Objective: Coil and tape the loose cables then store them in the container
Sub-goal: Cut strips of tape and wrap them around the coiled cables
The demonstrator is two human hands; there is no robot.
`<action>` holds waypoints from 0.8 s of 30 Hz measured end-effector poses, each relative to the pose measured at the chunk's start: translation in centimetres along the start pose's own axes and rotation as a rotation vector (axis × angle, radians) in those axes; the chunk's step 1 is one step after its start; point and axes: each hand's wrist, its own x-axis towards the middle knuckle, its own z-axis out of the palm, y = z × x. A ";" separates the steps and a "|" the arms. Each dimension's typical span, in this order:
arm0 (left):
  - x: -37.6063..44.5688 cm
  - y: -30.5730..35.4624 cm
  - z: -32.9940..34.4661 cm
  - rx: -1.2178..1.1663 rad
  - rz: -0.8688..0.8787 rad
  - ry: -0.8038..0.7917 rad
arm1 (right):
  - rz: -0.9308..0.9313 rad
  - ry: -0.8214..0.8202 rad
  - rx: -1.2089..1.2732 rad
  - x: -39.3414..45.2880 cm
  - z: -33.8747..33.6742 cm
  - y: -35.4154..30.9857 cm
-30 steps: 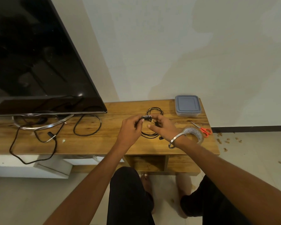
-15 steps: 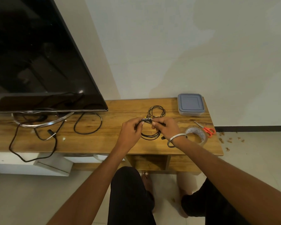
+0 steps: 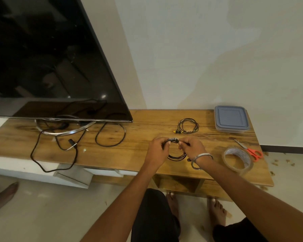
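Left hand point(image 3: 157, 149) and right hand point(image 3: 191, 148) are pinching the top of a coiled black cable point(image 3: 176, 156) above the surface's point(image 3: 138, 154) front edge; the lidded container point(image 3: 231, 119) is sitting at its far right corner.

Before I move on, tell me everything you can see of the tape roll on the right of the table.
The tape roll is a wide ring of clear tape, its inner face pale with faint marks too small to read. It stands tilted on its edge on the wooden table, near the front right corner, its open core facing the camera. Neither hand touches it; the right hand is to its left. The orange-handled scissors lie just behind it, close to its rim; whether they touch I cannot tell. No loose tape end shows.
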 end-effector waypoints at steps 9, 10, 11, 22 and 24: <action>2.5 -2.5 1.2 0.030 -0.117 0.015 | 0.029 -0.052 -0.175 3.0 1.9 0.4; 2.6 -2.7 1.3 0.025 -0.139 0.018 | 0.020 -0.038 -0.199 3.3 2.1 0.5; 2.8 -2.9 1.5 0.021 -0.157 0.024 | 0.017 -0.025 -0.214 3.5 2.3 0.7; 3.8 -5.6 3.2 0.098 -0.190 0.019 | 0.049 -0.055 -0.245 5.3 3.0 2.6; 3.9 -5.8 3.6 0.089 -0.183 0.010 | 0.060 -0.055 -0.248 5.5 2.3 3.0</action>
